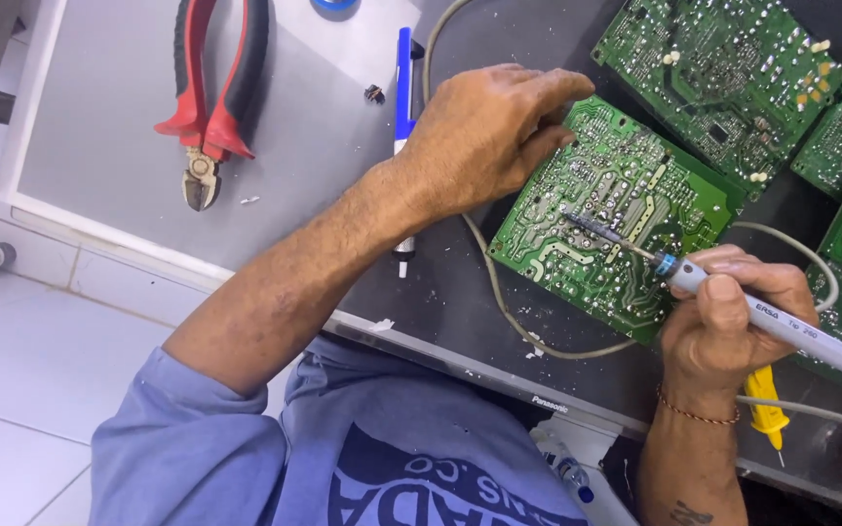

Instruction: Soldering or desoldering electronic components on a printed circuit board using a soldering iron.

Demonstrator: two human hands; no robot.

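Note:
A green circuit board (626, 253) lies solder side up on a dark work surface (440, 292). My left hand (484, 131) presses down on the board's upper left corner, fingers curled over its edge. A grey soldering iron (762, 317) is gripped like a pen in my right hand (728, 326). Its metal tip (577, 221) touches the middle of the board. The iron's grey cable (499, 292) loops around the board's left and lower sides.
Red and black cutting pliers (211, 97) lie on a grey panel at the upper left. A blue and white pen-like tool (403, 88) lies beside my left wrist. More green boards (723, 68) lie at the upper right. A yellow screwdriver (764, 414) sits under my right wrist.

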